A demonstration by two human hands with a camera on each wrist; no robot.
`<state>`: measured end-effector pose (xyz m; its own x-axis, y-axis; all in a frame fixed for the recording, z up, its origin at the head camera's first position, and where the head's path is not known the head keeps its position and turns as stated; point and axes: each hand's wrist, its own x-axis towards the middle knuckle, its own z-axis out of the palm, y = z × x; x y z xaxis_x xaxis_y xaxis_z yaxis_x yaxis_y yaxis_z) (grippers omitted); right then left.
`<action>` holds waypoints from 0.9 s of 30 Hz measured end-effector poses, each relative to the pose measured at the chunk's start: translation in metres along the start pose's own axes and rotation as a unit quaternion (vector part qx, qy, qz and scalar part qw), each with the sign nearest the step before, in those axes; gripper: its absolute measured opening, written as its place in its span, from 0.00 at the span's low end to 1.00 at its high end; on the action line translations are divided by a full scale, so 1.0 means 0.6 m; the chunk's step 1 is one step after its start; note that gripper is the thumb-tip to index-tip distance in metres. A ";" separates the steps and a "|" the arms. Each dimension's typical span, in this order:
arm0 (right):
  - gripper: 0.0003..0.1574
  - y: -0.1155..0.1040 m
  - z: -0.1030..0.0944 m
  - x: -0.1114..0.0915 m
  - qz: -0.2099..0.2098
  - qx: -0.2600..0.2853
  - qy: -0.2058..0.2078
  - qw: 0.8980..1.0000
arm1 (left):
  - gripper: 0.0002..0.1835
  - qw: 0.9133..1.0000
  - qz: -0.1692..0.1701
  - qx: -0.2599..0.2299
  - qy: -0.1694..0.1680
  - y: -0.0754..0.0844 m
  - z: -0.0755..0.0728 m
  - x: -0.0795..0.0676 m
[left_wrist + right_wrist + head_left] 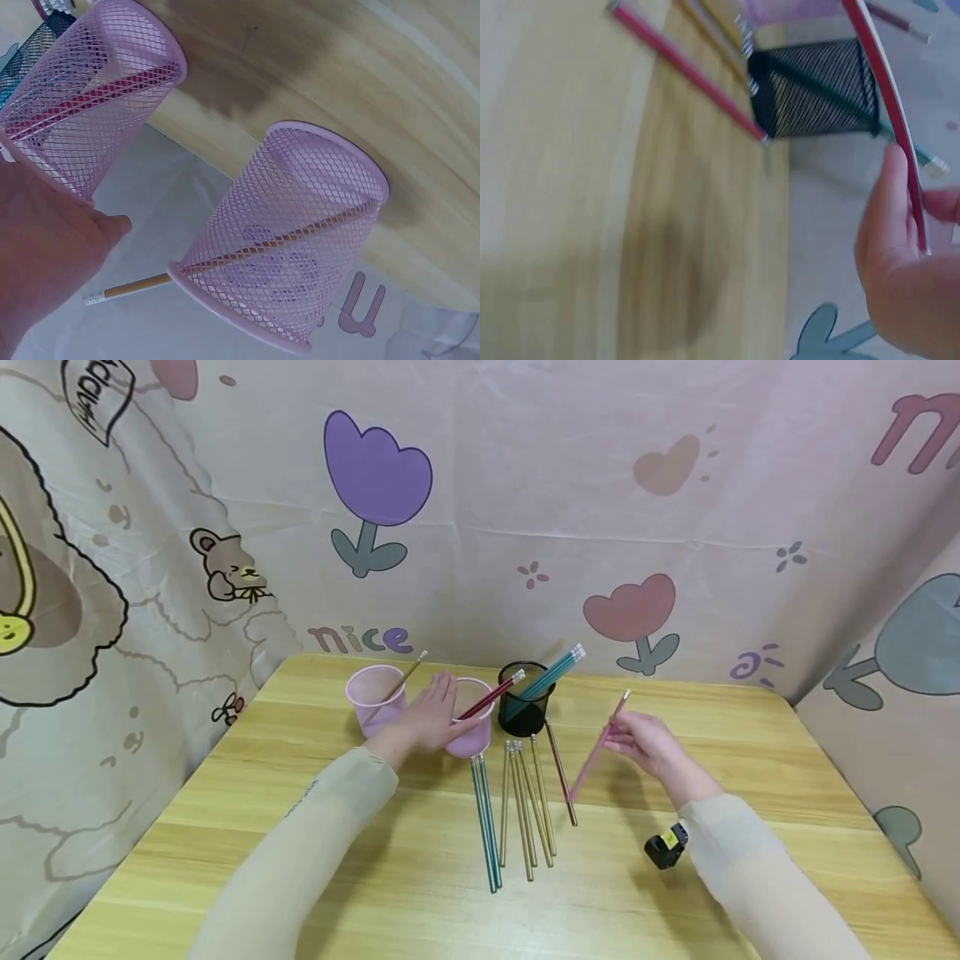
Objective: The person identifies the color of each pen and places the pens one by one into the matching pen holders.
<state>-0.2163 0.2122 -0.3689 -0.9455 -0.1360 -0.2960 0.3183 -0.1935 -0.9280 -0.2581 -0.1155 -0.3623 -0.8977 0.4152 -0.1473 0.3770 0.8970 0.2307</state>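
My right hand (641, 743) pinches a pinkish-red pencil (596, 756) between thumb and fingers, its white eraser end up and its lower end over the table beside a dark red pencil (559, 768) lying there. At the middle pink mesh pen cup (471, 744), my left hand (426, 718) lies against the left side of the rim, fingers extended and thumb spread across the front. Dark red pencils (492, 695) lean in that cup. The left pink mesh cup (300, 202) holds one gold pencil (139, 285). Teal pencils (551, 673) stand in the black mesh cup (522, 720).
Several gold pencils (524, 814) and two teal pencils (486, 822) lie in front of the cups on the wooden table (405, 893). A small black box-like object with a yellow label (666, 846) sits by the right sleeve. A printed curtain (487, 593) hangs behind.
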 end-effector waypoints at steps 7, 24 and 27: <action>0.15 -0.020 0.050 -0.002 -0.077 0.122 0.111 0.983 | 0.48 1.000 0.001 0.008 -0.002 0.002 0.000 0.001; 0.07 -0.028 0.179 0.050 -0.246 0.152 0.260 0.921 | 0.48 1.000 0.001 0.009 -0.003 0.004 -0.001 0.000; 0.07 -0.021 0.193 0.057 -0.247 0.140 0.261 0.922 | 0.48 1.000 -0.001 0.018 -0.002 0.002 0.000 0.000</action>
<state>-0.2445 0.0973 -0.3410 -0.8607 0.5089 0.0115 -0.2252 -0.3604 -0.9052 -0.2576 -0.1144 -0.3620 -0.8972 0.4147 -0.1520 0.3838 0.9023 0.1965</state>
